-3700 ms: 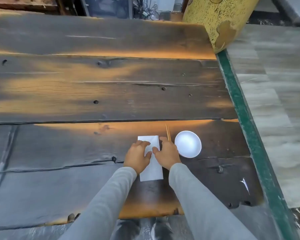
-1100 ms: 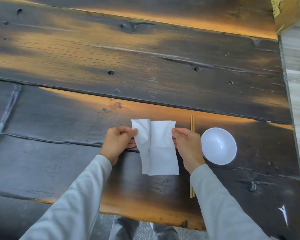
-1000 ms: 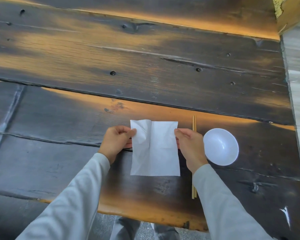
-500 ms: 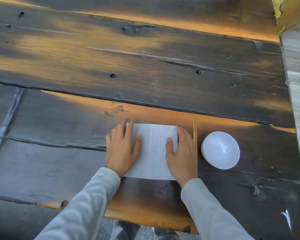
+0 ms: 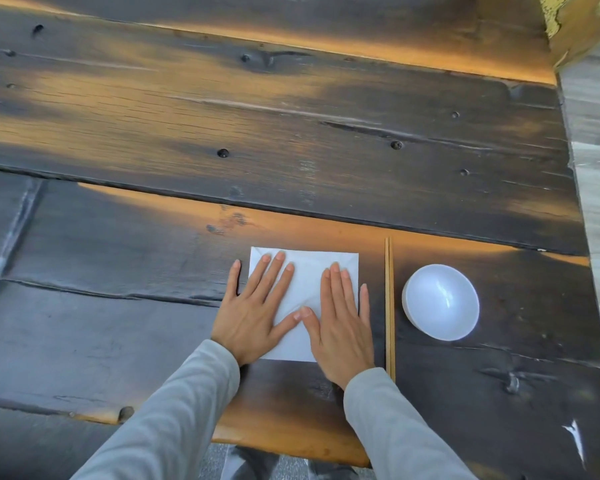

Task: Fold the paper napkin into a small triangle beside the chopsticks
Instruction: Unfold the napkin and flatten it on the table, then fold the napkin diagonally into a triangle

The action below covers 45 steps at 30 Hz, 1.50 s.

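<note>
Napkin [image 5: 305,271] lay flat on tabletop [image 5: 118,323], just left of chopsticks [image 5: 389,306]. Left hand [image 5: 253,313] and right hand [image 5: 340,327] pressed on it, grip spread, pinching nothing. Advice: smooth outward, pin one corner, fold diagonally, align edges before creasing.

No writing, label, brand, number or sign can be read anywhere in this view.
</note>
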Each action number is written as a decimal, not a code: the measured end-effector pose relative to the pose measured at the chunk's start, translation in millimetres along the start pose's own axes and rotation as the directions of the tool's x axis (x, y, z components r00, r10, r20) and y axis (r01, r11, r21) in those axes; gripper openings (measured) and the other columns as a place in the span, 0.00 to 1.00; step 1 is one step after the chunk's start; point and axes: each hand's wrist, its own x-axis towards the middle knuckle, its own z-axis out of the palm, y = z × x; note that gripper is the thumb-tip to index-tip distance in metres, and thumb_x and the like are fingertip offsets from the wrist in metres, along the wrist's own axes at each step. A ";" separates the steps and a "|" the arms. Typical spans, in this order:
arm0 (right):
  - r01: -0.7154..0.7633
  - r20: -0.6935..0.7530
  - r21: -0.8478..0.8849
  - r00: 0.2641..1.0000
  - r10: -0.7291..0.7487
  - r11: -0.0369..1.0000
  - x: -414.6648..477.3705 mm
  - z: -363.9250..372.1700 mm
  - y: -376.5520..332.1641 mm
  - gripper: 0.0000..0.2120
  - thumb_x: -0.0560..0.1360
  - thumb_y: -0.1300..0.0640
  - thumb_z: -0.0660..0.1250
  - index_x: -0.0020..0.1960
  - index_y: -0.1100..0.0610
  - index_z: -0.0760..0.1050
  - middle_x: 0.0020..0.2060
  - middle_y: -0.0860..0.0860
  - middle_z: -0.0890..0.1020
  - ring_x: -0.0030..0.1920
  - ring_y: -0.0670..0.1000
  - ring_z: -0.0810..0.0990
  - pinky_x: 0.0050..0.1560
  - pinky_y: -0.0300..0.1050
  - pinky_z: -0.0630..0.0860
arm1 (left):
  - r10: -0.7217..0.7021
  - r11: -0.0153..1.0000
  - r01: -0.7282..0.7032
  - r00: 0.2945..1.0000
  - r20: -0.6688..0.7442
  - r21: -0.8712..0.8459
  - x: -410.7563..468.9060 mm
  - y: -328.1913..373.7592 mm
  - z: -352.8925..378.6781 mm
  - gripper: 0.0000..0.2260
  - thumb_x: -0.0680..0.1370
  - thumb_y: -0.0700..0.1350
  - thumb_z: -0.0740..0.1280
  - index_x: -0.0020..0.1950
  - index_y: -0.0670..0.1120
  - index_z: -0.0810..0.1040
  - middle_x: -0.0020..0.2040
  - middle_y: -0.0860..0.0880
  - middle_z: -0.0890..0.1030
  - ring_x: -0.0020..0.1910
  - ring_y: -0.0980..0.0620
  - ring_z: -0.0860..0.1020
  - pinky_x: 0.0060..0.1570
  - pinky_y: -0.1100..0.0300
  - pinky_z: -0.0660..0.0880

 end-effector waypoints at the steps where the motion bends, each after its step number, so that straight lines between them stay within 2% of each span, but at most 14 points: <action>1: -0.018 0.002 -0.018 1.000 0.018 1.000 0.1 -0.7 0.6 0.35 0.82 0.36 0.37 0.81 0.55 0.41 0.81 0.51 0.41 0.80 0.52 0.38 0.78 0.59 0.39 | 0.001 1.000 -0.001 1.000 -0.011 -0.001 -0.8 -1.8 -0.5 0.35 0.82 0.67 0.48 0.82 0.48 0.53 0.83 0.47 0.53 0.82 0.47 0.52 0.77 0.34 0.51; 8: -0.036 0.019 -0.082 0.999 0.038 0.996 -0.4 -3.4 0.3 0.37 0.80 0.33 0.37 0.81 0.56 0.43 0.81 0.53 0.44 0.80 0.56 0.42 0.78 0.63 0.44 | 0.018 1.000 -0.018 0.999 -0.041 -0.013 -1.9 -4.9 -2.1 0.35 0.81 0.68 0.51 0.83 0.50 0.52 0.83 0.47 0.53 0.82 0.47 0.51 0.77 0.34 0.52; 14: -0.029 0.016 -0.095 0.999 0.031 0.995 -0.8 -4.8 -0.8 0.38 0.80 0.33 0.38 0.81 0.57 0.46 0.81 0.54 0.47 0.80 0.57 0.45 0.77 0.63 0.45 | 0.017 1.000 -0.018 0.999 -0.031 -0.014 -2.3 -8.1 -0.8 0.36 0.81 0.69 0.49 0.83 0.48 0.52 0.83 0.48 0.53 0.82 0.47 0.50 0.77 0.36 0.51; 21: -0.042 0.009 -0.101 0.999 0.043 0.994 -3.0 -6.2 -0.7 0.37 0.81 0.35 0.39 0.81 0.57 0.42 0.81 0.54 0.43 0.80 0.56 0.40 0.78 0.63 0.43 | 0.034 0.999 -0.035 0.998 -0.061 -0.013 -2.3 -8.6 -3.4 0.33 0.82 0.66 0.48 0.83 0.50 0.51 0.83 0.47 0.52 0.82 0.45 0.49 0.76 0.34 0.54; 23: -0.058 -0.021 -0.049 0.998 0.057 0.997 -11.4 -6.5 0.1 0.36 0.81 0.35 0.42 0.81 0.57 0.41 0.81 0.54 0.43 0.80 0.55 0.40 0.78 0.63 0.44 | 0.103 0.995 -0.103 0.991 -0.087 0.007 -2.3 -10.9 -4.6 0.31 0.83 0.62 0.48 0.83 0.48 0.51 0.83 0.46 0.53 0.82 0.43 0.50 0.74 0.31 0.56; 25: -0.064 -0.032 0.001 0.997 0.064 0.998 -25.6 -4.7 -1.6 0.36 0.82 0.35 0.42 0.81 0.57 0.41 0.81 0.54 0.44 0.80 0.54 0.41 0.78 0.62 0.45 | 0.252 0.967 -0.247 0.963 -0.093 0.063 -2.2 -19.6 -4.6 0.29 0.85 0.59 0.49 0.83 0.47 0.51 0.83 0.46 0.53 0.82 0.43 0.50 0.74 0.31 0.55; 27: -0.061 -0.009 0.030 0.998 0.061 0.998 -42.6 0.2 -4.5 0.36 0.82 0.35 0.43 0.81 0.56 0.39 0.81 0.52 0.43 0.80 0.53 0.40 0.78 0.61 0.43 | 0.386 0.918 -0.379 0.921 -0.047 0.119 -1.8 -32.0 -4.6 0.28 0.85 0.57 0.50 0.83 0.49 0.50 0.83 0.46 0.52 0.82 0.43 0.50 0.75 0.32 0.54; 28: -0.060 0.005 0.037 0.998 0.060 0.997 -49.6 2.9 -5.7 0.36 0.82 0.35 0.44 0.81 0.56 0.39 0.81 0.52 0.42 0.80 0.52 0.39 0.78 0.61 0.42 | 0.407 0.907 -0.401 0.913 -0.024 0.127 -2.0 -36.4 -4.4 0.28 0.85 0.57 0.50 0.83 0.50 0.49 0.83 0.46 0.52 0.82 0.43 0.50 0.76 0.32 0.54; 31: -0.074 0.014 0.052 0.997 0.073 0.996 -59.8 5.7 -7.2 0.37 0.82 0.34 0.45 0.81 0.54 0.38 0.81 0.51 0.41 0.79 0.50 0.37 0.77 0.61 0.39 | 0.317 0.946 -0.315 0.948 -0.016 0.082 -7.2 -34.5 -3.1 0.27 0.85 0.59 0.50 0.83 0.52 0.51 0.83 0.48 0.52 0.82 0.45 0.50 0.75 0.31 0.54; 35: -0.092 -0.036 0.096 0.995 0.096 0.991 -55.9 -2.6 -4.4 0.36 0.82 0.35 0.45 0.81 0.53 0.39 0.81 0.49 0.41 0.79 0.50 0.37 0.77 0.57 0.37 | 0.069 0.997 -0.070 0.996 -0.063 -0.011 -22.8 -3.1 -0.2 0.26 0.84 0.58 0.51 0.82 0.51 0.58 0.83 0.47 0.55 0.82 0.44 0.53 0.72 0.30 0.57; 39: -0.102 -0.043 0.109 0.993 0.107 0.989 -49.9 -9.1 4.8 0.36 0.81 0.34 0.45 0.80 0.49 0.35 0.80 0.48 0.38 0.79 0.49 0.36 0.77 0.54 0.34 | -0.191 0.979 0.187 0.980 -0.049 -0.080 -36.9 40.4 2.1 0.27 0.83 0.58 0.52 0.81 0.48 0.61 0.81 0.42 0.60 0.80 0.40 0.59 0.73 0.29 0.54; 42: -0.092 -0.035 0.063 0.995 0.095 0.994 -49.1 -10.0 10.1 0.35 0.80 0.32 0.41 0.79 0.48 0.33 0.80 0.48 0.38 0.79 0.51 0.37 0.77 0.55 0.34 | -0.264 0.962 0.260 0.964 -0.034 -0.085 -40.3 61.6 3.0 0.28 0.82 0.59 0.53 0.79 0.48 0.64 0.79 0.40 0.64 0.77 0.37 0.64 0.73 0.27 0.51; 45: -0.073 -0.036 0.086 0.996 0.076 0.994 -51.3 -9.1 13.0 0.35 0.81 0.33 0.43 0.80 0.48 0.34 0.81 0.49 0.41 0.80 0.52 0.41 0.77 0.55 0.36 | -0.290 0.954 0.286 0.956 -0.039 -0.092 -41.7 65.6 2.4 0.29 0.82 0.61 0.54 0.79 0.48 0.64 0.78 0.40 0.66 0.77 0.37 0.65 0.73 0.27 0.51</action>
